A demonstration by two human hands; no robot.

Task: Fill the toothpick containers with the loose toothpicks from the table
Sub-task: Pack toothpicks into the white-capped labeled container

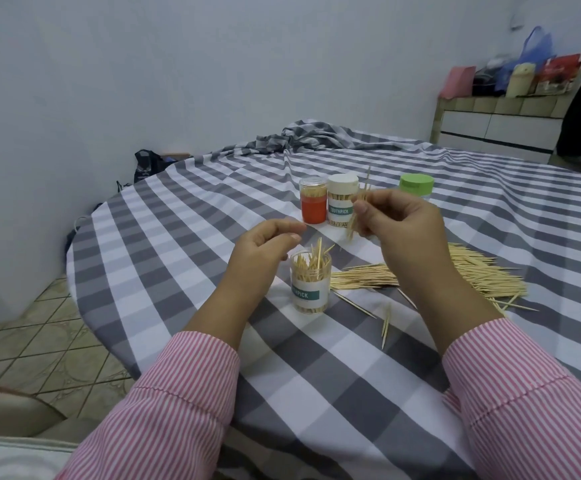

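Note:
An open clear toothpick container with a teal label stands on the checked tablecloth, partly filled, several picks sticking out of its top. My left hand hovers just left of its mouth with fingers loosely curled, holding nothing. My right hand is raised above the table and pinches a small bundle of toothpicks upright. A large pile of loose toothpicks lies to the right, partly hidden by my right forearm. Behind stand a capped orange container and a white-capped container.
A green-lidded container stands behind my right hand. A few stray toothpicks lie near the front of the pile. The round table's edge drops to a tiled floor on the left. Cloth is bunched at the far side.

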